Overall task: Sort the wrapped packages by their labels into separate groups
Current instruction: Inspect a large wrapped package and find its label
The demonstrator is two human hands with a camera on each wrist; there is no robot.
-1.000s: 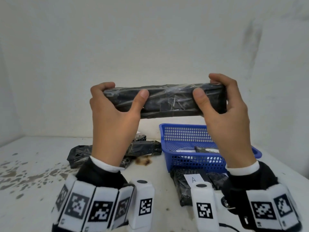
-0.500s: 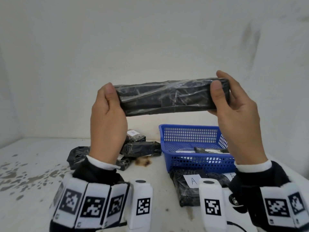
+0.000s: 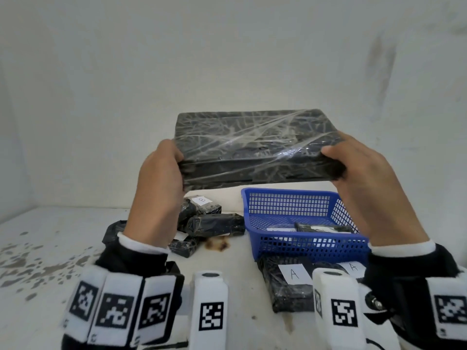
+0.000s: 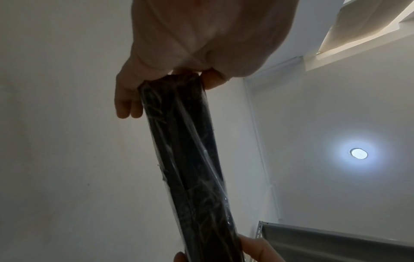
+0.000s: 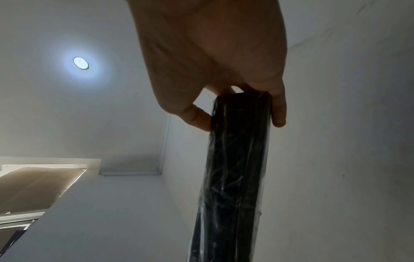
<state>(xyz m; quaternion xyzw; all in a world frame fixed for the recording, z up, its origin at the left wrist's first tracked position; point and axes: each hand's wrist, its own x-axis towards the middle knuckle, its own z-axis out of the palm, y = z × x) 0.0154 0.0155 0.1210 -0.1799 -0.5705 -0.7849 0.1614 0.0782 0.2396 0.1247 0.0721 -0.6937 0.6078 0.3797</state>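
Package [image 3: 255, 145] now tilted, hands [image 3: 158, 178] gripping.

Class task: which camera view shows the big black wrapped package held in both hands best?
The head view: the wrapped package shows its whole broad face, with the left hand and right hand gripping its ends. Both wrist views show only its narrow, dark edge against the ceiling.
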